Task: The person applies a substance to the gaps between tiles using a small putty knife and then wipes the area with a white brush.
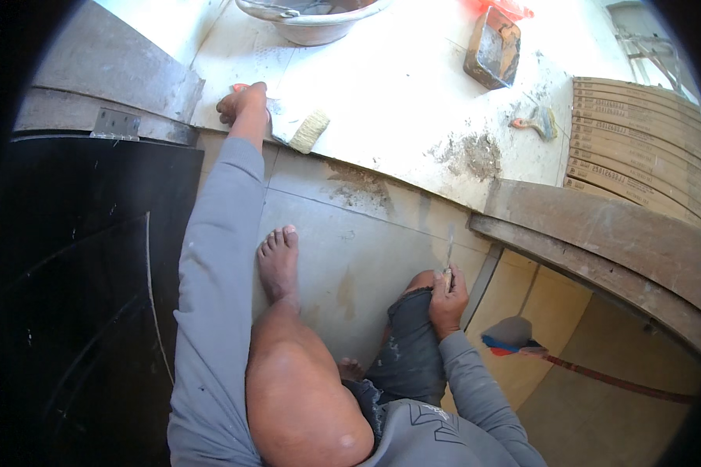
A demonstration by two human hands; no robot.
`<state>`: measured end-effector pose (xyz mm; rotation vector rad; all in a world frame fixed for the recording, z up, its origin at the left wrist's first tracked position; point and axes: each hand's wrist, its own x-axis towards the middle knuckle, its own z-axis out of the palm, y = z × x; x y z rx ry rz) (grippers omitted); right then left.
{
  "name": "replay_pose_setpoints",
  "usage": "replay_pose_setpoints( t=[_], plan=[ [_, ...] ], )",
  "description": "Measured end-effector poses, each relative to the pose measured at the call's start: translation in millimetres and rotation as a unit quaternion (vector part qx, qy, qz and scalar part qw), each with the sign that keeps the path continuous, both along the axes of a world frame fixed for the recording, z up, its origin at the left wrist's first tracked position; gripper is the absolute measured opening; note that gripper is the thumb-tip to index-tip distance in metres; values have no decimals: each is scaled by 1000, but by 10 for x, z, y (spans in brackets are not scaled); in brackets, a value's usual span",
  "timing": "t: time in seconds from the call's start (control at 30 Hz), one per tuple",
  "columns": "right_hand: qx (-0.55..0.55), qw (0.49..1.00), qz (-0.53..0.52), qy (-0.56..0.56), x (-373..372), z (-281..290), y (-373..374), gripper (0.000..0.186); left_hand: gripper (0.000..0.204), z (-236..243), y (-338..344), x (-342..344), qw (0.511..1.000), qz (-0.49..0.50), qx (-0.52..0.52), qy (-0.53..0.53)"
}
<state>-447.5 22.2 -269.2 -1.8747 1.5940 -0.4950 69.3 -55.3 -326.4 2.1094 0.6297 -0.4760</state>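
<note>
At twelve o'clock the basin (311,22) was cut off by the top edge, its contents unreadable. The left hand (241,105) hid most of a red-tipped thing beneath its fingers. The right hand (448,300) covered the handle of a thin tool (449,251), its kind too small to tell. At two o'clock, glare washed out the floor (413,86).

A pale tiled floor (366,233), smeared with mortar (471,152), carries a metal basin (311,19), a brush (308,131), a rectangular mortar tray (492,48), a small trowel (536,121) and stacked tile boxes (639,132).
</note>
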Motion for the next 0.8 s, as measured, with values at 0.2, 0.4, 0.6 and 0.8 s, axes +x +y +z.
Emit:
replay_pose_setpoints(
  t=[0.2, 0.4, 0.6, 0.8],
  plan=[
    [24, 1000, -14, -13, -18, -10, 19, 34, 86, -13, 79, -123, 983, -140, 94, -77],
    [-1, 999, -18, -29, 1, 8, 11, 34, 43, -81, 531, -20, 929, -144, -340, -33],
    [34, 999, -26, -31, 43, 20, 14, 35, 27, 857, 1014, -511, 818, -458, -342, -67],
    [5, 999, -12, -29, -37, -38, -3, 36, 24, 817, 1009, -1545, 635, -748, -193, 4]
  ],
)
